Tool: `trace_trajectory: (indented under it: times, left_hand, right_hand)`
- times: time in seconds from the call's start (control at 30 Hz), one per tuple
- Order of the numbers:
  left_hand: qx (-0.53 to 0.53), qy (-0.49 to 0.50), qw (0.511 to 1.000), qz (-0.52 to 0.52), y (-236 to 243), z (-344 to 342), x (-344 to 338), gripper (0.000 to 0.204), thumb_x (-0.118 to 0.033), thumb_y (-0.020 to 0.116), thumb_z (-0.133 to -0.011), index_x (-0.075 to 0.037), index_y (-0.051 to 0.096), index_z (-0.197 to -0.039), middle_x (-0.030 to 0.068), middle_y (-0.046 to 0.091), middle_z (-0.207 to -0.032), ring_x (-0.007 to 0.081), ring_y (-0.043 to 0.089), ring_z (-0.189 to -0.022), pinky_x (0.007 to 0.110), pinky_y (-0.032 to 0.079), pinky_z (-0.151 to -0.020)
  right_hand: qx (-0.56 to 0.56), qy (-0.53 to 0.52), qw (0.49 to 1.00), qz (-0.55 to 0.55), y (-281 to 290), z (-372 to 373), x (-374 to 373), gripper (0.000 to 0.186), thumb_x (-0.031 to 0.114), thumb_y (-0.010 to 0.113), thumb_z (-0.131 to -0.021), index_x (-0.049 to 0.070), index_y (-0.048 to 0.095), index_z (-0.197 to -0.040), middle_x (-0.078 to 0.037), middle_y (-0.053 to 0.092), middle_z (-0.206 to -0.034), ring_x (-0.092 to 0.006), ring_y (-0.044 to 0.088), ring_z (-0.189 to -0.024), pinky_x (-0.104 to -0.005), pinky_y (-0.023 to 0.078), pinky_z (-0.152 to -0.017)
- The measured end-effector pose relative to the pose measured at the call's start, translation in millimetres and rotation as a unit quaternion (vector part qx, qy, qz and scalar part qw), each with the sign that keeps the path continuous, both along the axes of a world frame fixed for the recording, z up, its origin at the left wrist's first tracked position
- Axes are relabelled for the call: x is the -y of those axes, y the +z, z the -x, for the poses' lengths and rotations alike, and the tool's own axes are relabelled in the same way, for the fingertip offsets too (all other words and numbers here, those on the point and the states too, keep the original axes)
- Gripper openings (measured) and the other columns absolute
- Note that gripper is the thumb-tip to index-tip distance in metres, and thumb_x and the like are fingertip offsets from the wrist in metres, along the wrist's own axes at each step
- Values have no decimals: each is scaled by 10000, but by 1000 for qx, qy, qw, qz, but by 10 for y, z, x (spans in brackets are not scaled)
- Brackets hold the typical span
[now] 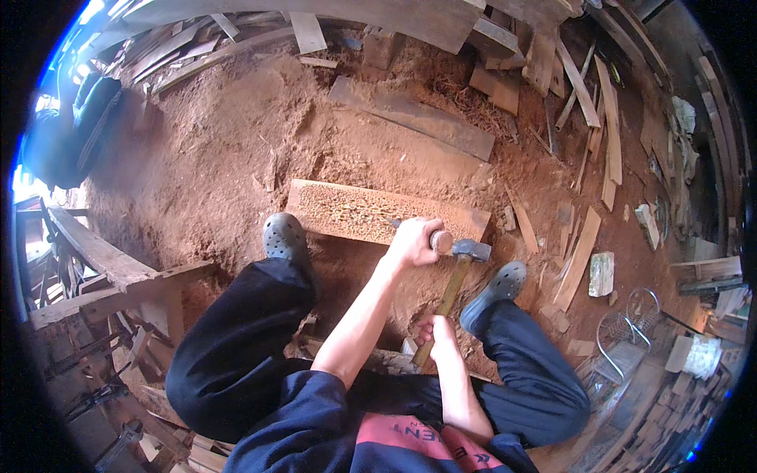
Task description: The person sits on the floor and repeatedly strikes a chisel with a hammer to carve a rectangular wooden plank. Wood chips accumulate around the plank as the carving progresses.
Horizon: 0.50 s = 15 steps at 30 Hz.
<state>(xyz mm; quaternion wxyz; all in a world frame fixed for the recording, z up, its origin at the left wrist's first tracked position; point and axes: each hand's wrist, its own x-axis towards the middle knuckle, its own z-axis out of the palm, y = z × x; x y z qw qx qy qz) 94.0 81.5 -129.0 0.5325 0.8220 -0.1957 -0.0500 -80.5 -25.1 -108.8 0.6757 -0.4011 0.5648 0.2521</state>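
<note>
A long wooden board [347, 209] lies on the dirt between my feet, its upper face covered with rough, chipped cuts. My left hand [412, 244] is wrapped round a chisel [441, 241] over the board's near edge. The chisel's round wooden butt points right, and a bit of dark blade shows left of the fist. In my right hand [438, 331], closer to my body, is the wooden handle of a hammer [471, 250]. The grey metal hammer head is just right of the chisel butt; whether they touch I cannot tell.
My clogs [284, 236] flank the board. Beyond it a dusty plank [414, 118] lies flat on the soil. Offcuts [579, 260] and a whitish block [602, 274] are scattered at right, near a wire rack [627, 339]. Rough timber framing [102, 252] stands at left.
</note>
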Motion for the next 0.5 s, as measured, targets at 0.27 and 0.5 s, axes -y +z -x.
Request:
trace_trajectory:
  times: [0.27,0.5]
  left_hand:
    - [-230,168,792,540,279,-273,-109,151,92,586,-609,-19,547,-704,81,558,-597,172,564,-558,283,435,-517]
    - [20,121,977,177,646,-304,88,158,-148,641,-651,-34,550,-712,127,557,-618,220,581,-578,308,448,-550]
  right_hand:
    - [34,17,998,-51,-53,51,10,241,-26,530,-674,148,363,-671,36,330,-500,-105,327,-374,-305,331,-419]
    - [30,2,999,-41,-83,55,34,247,-36,541,-671,144,377,-713,47,324,-505,-92,336,-379,-302,344,-387]
